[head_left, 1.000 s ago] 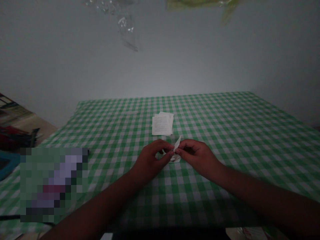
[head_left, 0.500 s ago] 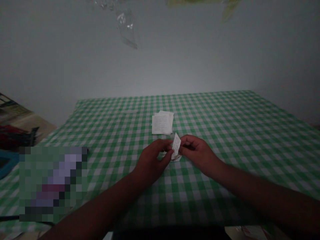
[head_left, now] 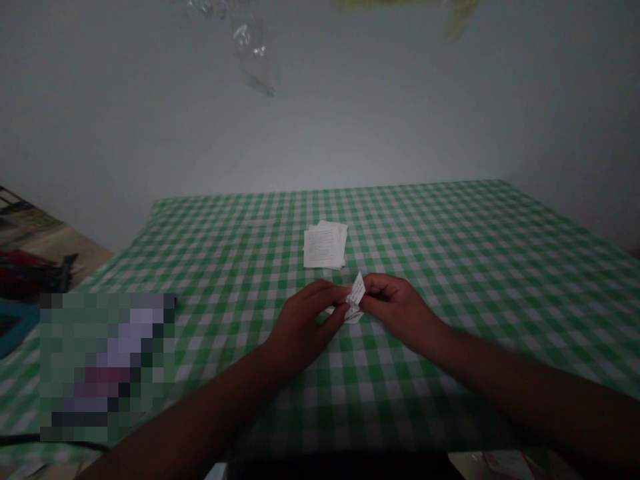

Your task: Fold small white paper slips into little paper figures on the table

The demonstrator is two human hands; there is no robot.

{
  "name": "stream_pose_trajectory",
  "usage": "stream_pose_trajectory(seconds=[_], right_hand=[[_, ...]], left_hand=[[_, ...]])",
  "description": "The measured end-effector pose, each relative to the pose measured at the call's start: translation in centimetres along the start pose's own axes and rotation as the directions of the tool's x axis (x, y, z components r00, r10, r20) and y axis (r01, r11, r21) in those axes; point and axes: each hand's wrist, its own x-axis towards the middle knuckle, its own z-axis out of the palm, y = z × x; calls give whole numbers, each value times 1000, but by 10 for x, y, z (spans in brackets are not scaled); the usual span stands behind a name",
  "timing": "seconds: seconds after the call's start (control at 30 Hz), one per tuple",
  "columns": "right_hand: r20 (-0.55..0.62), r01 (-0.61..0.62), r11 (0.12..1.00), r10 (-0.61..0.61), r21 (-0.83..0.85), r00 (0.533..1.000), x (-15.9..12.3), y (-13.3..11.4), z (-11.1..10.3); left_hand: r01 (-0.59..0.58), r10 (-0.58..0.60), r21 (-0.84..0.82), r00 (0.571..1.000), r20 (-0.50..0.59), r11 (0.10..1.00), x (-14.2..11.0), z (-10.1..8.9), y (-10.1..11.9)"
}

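A small folded piece of printed paper (head_left: 355, 293) is held between my two hands, just above the tablecloth. One pointed flap of it stands up, with lines of print on it. My left hand (head_left: 311, 313) pinches its left side between thumb and fingers. From the other side, my right hand (head_left: 395, 300) pinches the right edge with curled fingers. The lower part of the paper is partly hidden behind my left fingers. Beyond my hands lies a loose stack of square printed sheets (head_left: 323, 248).
A green-and-white checked tablecloth (head_left: 450, 233) covers the table, which stands against a pale wall (head_left: 375, 120). A pixelated device (head_left: 130, 340) with a dark cable (head_left: 50, 440) lies at the left. Clear plastic (head_left: 253, 53) hangs on the wall.
The raised flap has tilted to the right and more of the paper's inner folds show. My left fingers have shifted slightly right; the stack has stayed put.
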Motion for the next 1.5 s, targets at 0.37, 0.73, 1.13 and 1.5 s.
stream_pose_trajectory(seconds=[0.37, 0.73, 1.13, 1.5], right_hand=[[-35, 74, 980, -82, -184, 996, 3, 4, -7], [188, 305, 695, -241, -651, 952, 2, -7, -22], [411, 420, 351, -102, -837, 906, 5, -2, -31], [356, 354, 334, -56, -873, 933, 6, -5, -31]], left_hand=[[243, -232, -230, 970, 73, 943, 3, -4, -9], [494, -499, -454, 859, 119, 742, 8, -16, -36], [80, -72, -25, 973, 220, 996, 9, -26, -39], [-139, 135, -8, 943, 305, 990, 4, -26, -31]])
